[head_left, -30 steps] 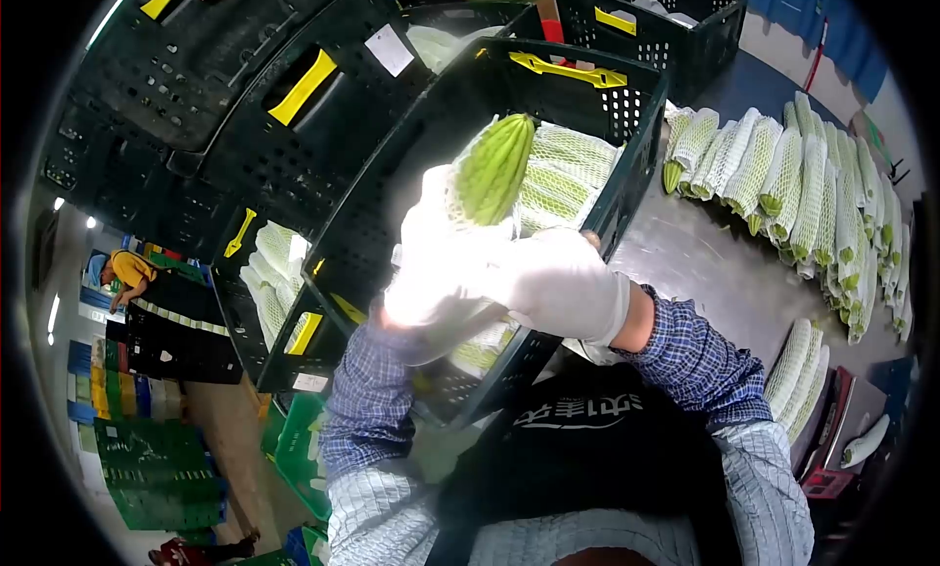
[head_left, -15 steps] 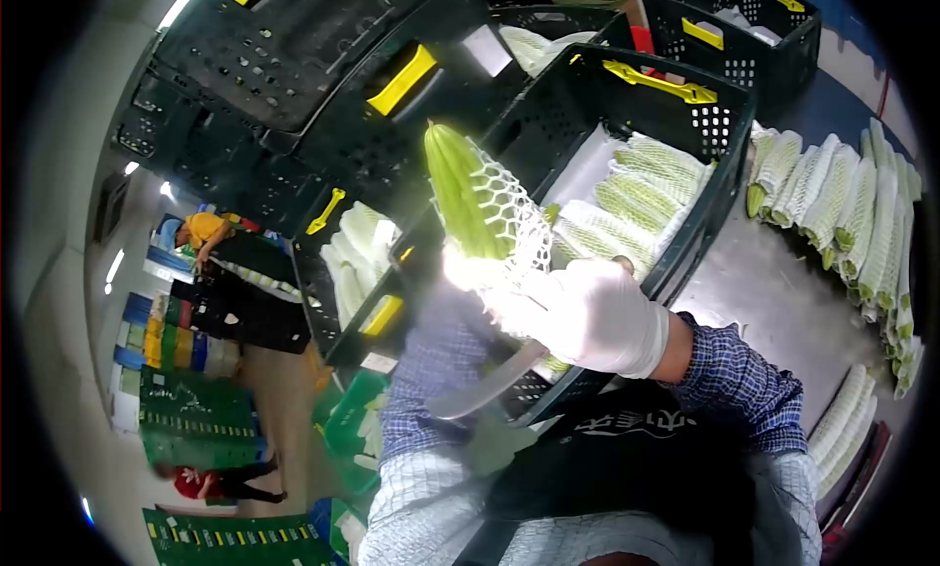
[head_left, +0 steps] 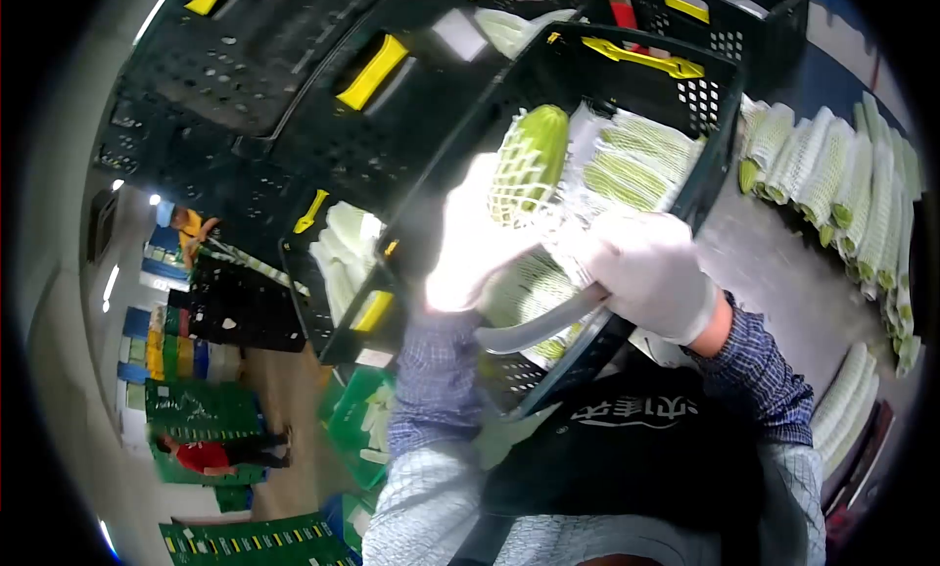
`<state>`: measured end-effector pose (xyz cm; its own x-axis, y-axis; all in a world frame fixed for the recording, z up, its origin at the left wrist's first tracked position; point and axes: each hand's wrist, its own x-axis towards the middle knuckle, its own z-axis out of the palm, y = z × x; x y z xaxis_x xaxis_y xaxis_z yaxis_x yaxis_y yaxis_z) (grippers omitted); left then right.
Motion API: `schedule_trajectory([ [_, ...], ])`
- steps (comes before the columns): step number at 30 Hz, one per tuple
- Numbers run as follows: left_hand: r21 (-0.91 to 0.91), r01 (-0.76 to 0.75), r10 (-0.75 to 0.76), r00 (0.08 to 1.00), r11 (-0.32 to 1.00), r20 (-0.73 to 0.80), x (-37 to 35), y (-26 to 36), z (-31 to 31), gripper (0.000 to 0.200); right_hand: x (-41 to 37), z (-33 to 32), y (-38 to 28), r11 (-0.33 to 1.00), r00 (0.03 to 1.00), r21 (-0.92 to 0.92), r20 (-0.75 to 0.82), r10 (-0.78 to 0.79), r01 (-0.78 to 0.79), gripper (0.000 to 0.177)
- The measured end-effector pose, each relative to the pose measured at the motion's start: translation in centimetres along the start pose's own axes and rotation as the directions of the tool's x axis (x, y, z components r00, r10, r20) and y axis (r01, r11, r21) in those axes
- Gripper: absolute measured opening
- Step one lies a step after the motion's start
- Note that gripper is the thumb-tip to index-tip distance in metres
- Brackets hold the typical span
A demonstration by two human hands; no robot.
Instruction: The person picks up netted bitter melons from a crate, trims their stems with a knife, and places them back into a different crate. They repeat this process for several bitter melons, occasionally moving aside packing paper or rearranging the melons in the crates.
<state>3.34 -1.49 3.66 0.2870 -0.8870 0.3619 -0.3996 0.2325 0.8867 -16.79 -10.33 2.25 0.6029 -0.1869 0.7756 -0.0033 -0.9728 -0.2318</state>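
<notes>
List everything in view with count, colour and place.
gourd: one, green, held above the nearest crate, partly in white net sleeve
knife: one, pale blade, under the gourd
crates: several, black, yellow handles, ahead
netted gourds: many, white over green, on metal table, right
floor crates: several, green, lower left
other people: two, one yellow top, one red, far left
left hand: one, white glove, grips gourd
right hand: one, white glove, holds knife

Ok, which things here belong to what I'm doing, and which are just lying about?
In use: gourd, half in its net sleeve, held by left hand; knife in right hand; open crate behind them.
Lying about: row of sleeved gourds on the table; stacked crates; green crates on the floor.
</notes>
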Motion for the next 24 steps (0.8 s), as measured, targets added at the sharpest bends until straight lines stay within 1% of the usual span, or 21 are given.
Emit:
schedule_trajectory([
  [1,0.283,0.013,0.008,0.998,0.959,-0.070,0.2,1.2,0.9,0.070,-0.8,0.2,0.2,0.997,0.997,-0.064,0.075,-0.030,0.035,0.037],
  [2,0.546,0.041,0.036,0.991,0.837,-0.130,0.3,1.6,1.3,0.067,-1.0,1.1,0.0,0.990,0.998,-0.128,0.037,-0.054,0.058,0.033],
  [3,0.640,-0.115,0.246,0.962,0.760,-0.120,0.5,0.3,1.2,0.067,-1.5,1.6,0.0,0.989,0.988,-0.147,0.155,-0.009,0.033,0.032],
  [4,0.843,-0.167,0.402,0.913,0.512,-0.064,0.6,-0.6,1.3,0.068,-1.9,1.8,0.0,0.986,0.963,-0.166,0.267,0.036,0.009,0.031],
  [6,0.905,-0.240,0.515,0.857,0.350,0.028,0.3,-1.0,1.0,0.068,-1.7,1.8,0.9,0.993,0.983,-0.069,0.160,-0.086,0.098,0.023],
  [7,0.895,-0.251,0.519,0.854,0.368,0.026,0.4,-1.5,1.0,0.070,-1.7,1.9,1.2,0.988,0.984,-0.020,0.098,-0.147,0.150,0.023],
  [9,0.888,-0.278,0.535,0.844,0.366,0.044,0.4,-1.5,0.7,0.073,-2.6,3.1,1.7,0.990,0.992,0.130,0.105,-0.074,0.061,0.023],
  [11,0.874,-0.292,0.549,0.835,0.389,0.035,0.5,-1.8,0.5,0.074,-3.0,3.6,1.8,0.993,0.992,0.114,0.121,-0.030,0.016,0.023],
  [13,0.851,-0.303,0.569,0.822,0.429,0.006,0.6,-2.2,0.3,0.075,-1.9,2.7,1.1,0.998,0.990,-0.067,0.140,-0.010,0.019,0.026],
  [14,0.747,-0.303,0.556,0.825,0.592,-0.107,0.6,-3.3,-0.2,0.070,-1.5,2.3,1.2,0.994,0.997,-0.107,0.081,-0.007,0.016,0.027],
  [15,0.609,-0.315,0.535,0.816,0.728,-0.217,1.0,-3.4,-0.2,0.066,-1.2,1.9,1.3,0.989,1.000,-0.146,0.023,-0.004,0.007,0.029],
  [16,0.418,-0.253,0.405,0.853,0.873,-0.330,0.6,-3.1,-0.4,0.062,-0.8,1.6,2.1,0.991,0.995,-0.131,-0.101,-0.008,-0.005,0.031],
  [17,0.194,-0.195,0.263,0.863,0.961,-0.432,0.3,-2.5,-0.4,0.057,-0.7,0.9,2.5,0.989,0.984,-0.105,-0.157,0.089,-0.107,0.033],
  [18,-0.078,-0.054,0.013,0.896,0.996,-0.444,0.1,0.0,-0.1,0.051,-0.7,0.8,3.2,0.976,0.938,-0.024,-0.282,0.201,-0.216,0.041],
  [19,-0.404,-0.127,-0.081,0.884,0.906,-0.461,0.4,-0.3,-0.4,0.045,-0.5,0.8,3.9,0.951,0.864,0.083,-0.399,0.307,-0.300,0.051],
  [20,-0.678,-0.207,-0.169,0.880,0.706,-0.444,0.9,-0.6,-0.8,0.039,-0.7,-0.3,4.1,0.897,0.836,0.184,-0.327,0.441,-0.402,0.051],
  [21,-0.850,-0.169,-0.296,0.889,0.499,-0.350,0.9,-0.4,-1.3,0.033,-0.8,-0.4,4.4,0.905,0.837,0.152,-0.344,0.425,-0.397,0.049],
  [22,-0.938,-0.173,-0.381,0.880,0.300,-0.284,1.1,-1.6,-2.2,0.042,-0.7,-0.3,4.7,0.912,0.837,0.116,-0.365,0.407,-0.393,0.048],
  [23,-0.980,-0.092,-0.412,0.897,0.178,-0.159,0.9,-2.3,-2.9,0.043,-0.8,0.2,5.0,0.946,0.857,0.070,-0.407,0.317,-0.317,0.047],
  [24,-0.999,-0.004,-0.428,0.903,0.054,-0.027,0.7,-2.4,-3.1,0.043,-0.8,0.5,4.8,0.964,0.874,0.029,-0.416,0.251,-0.263,0.047],
])
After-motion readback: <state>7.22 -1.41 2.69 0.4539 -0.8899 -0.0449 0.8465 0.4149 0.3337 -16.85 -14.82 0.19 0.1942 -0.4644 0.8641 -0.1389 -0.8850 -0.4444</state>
